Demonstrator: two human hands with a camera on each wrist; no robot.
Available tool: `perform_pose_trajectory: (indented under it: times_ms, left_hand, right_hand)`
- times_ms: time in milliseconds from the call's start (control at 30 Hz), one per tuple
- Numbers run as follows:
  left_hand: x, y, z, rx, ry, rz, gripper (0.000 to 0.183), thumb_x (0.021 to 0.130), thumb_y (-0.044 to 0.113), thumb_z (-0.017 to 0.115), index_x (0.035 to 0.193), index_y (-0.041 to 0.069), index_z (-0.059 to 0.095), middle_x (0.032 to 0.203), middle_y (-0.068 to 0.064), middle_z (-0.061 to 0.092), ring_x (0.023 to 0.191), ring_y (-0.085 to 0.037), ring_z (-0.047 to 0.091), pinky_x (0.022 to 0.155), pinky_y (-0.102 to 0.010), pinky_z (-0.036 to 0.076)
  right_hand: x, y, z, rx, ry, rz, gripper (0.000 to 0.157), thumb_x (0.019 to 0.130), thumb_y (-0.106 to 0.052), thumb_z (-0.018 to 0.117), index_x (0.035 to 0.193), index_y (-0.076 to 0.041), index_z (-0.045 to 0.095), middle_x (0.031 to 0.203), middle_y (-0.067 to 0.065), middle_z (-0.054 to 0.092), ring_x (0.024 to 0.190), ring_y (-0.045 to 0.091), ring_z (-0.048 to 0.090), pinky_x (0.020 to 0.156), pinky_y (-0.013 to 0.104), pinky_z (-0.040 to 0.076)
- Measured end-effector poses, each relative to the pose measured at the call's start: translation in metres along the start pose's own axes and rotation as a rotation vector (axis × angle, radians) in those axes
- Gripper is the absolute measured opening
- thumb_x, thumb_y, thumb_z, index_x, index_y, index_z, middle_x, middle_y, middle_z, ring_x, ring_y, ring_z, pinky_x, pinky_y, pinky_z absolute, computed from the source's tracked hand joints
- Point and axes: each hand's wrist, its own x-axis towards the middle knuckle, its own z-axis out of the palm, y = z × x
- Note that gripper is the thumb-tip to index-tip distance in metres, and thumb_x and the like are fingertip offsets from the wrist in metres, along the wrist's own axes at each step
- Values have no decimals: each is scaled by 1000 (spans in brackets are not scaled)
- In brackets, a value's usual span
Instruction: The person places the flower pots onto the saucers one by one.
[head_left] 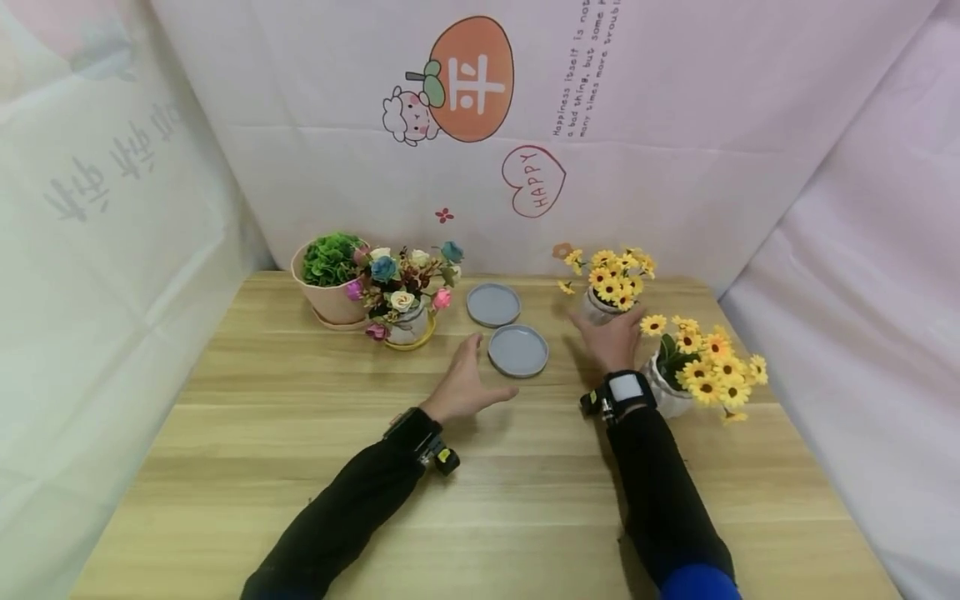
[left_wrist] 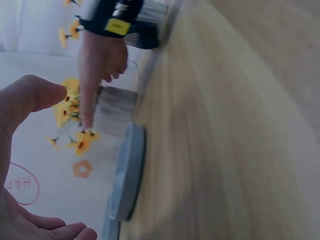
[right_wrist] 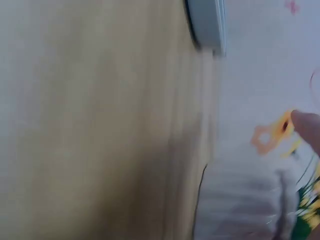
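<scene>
My left hand (head_left: 460, 388) hovers over the table just in front of two grey saucers (head_left: 518, 351), thumb and fingers spread wide, nothing between them. My right hand (head_left: 613, 342) reaches to the far pot of yellow flowers (head_left: 613, 282), its thumb and fingers spread to either side of the pot. In the right wrist view this whitish pot (right_wrist: 240, 197) stands on the table, with the thumb (right_wrist: 307, 127) apart from it. A second pot of yellow flowers (head_left: 708, 367) stands beside my right wrist, its base partly hidden by the arm.
At the back left, a pink pot with a green plant (head_left: 333, 279) stands beside a pot of mixed roses (head_left: 407, 304) on a yellow saucer (head_left: 422, 337). The other grey saucer (head_left: 492, 304) lies behind the nearer one. White printed cloth (head_left: 337, 150) hangs around the wooden table (head_left: 495, 500).
</scene>
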Motion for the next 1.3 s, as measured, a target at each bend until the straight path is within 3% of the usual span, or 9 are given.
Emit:
perform_pose_trajectory:
  times_ms: [133, 267, 367, 500, 600, 667, 733, 933, 1300]
  left_hand:
    - [22, -4, 17, 14, 30, -36, 123, 79, 41, 91, 168, 4, 15, 173, -23, 23, 159, -40, 28, 127, -57, 34]
    - [39, -9, 30, 49, 58, -40, 120, 79, 39, 92, 167, 2, 18, 170, -23, 28, 157, -40, 31, 124, -56, 39]
    - [46, -13, 37, 70, 60, -20, 118, 78, 38, 92, 165, 0, 22, 165, -25, 34, 154, -42, 34, 122, -55, 42]
    - [53, -15, 41, 123, 52, 4, 119, 74, 37, 94, 163, -1, 25, 161, -25, 37, 151, -43, 36, 121, -54, 43]
    - [58, -13, 40, 182, 61, 22, 122, 71, 38, 95, 163, 0, 25, 160, -25, 38, 150, -43, 36, 122, -54, 40]
    - [61, -10, 38, 226, 66, 29, 122, 70, 40, 96, 163, 0, 27, 160, -24, 38, 150, -43, 36, 123, -54, 38]
    - [63, -8, 37, 258, 58, 22, 123, 70, 42, 96, 163, 2, 27, 160, -23, 38, 151, -42, 35, 124, -55, 35]
    - [68, -3, 35, 300, 26, -13, 123, 72, 47, 96, 165, 5, 28, 159, -20, 38, 149, -38, 35, 122, -52, 36]
    - [79, -5, 28, 327, -9, 15, 119, 72, 50, 97, 163, 5, 35, 154, -20, 38, 143, -37, 37, 118, -48, 45]
  right_hand:
    - [26, 6, 2, 52, 50, 42, 140, 81, -66, 82, 168, -14, -13, 177, 21, 1, 160, 46, 22, 131, 56, 26]
    - [39, 10, 2, 132, 53, 99, 141, 79, -70, 82, 169, -18, -13, 178, 15, -6, 164, 41, 10, 133, 54, 22]
    - [41, 12, 2, 218, 43, 148, 137, 82, -63, 83, 169, -21, -14, 179, 10, -10, 166, 34, 1, 135, 51, 17]
    - [44, 13, 4, 392, 46, 153, 125, 89, -45, 81, 170, -21, -11, 180, 6, -5, 167, 24, 4, 135, 43, 20]
    - [49, 10, 7, 593, 33, 117, 117, 91, -39, 75, 170, -19, -10, 180, 4, -5, 167, 19, 6, 134, 38, 24]
    - [53, 8, 9, 635, 34, 103, 116, 91, -39, 73, 170, -18, -10, 180, 5, -5, 167, 18, 7, 133, 37, 26]
    - [56, 8, 11, 624, 43, 106, 117, 91, -39, 73, 170, -17, -11, 180, 6, -4, 167, 18, 8, 133, 37, 27]
    - [58, 11, 14, 383, 107, 75, 117, 88, -35, 78, 171, -15, -2, 178, 13, 13, 164, 25, 21, 132, 41, 29]
    - [61, 7, 13, 347, 92, 27, 114, 88, -36, 78, 171, -15, 2, 175, 15, 18, 161, 28, 28, 131, 45, 31]
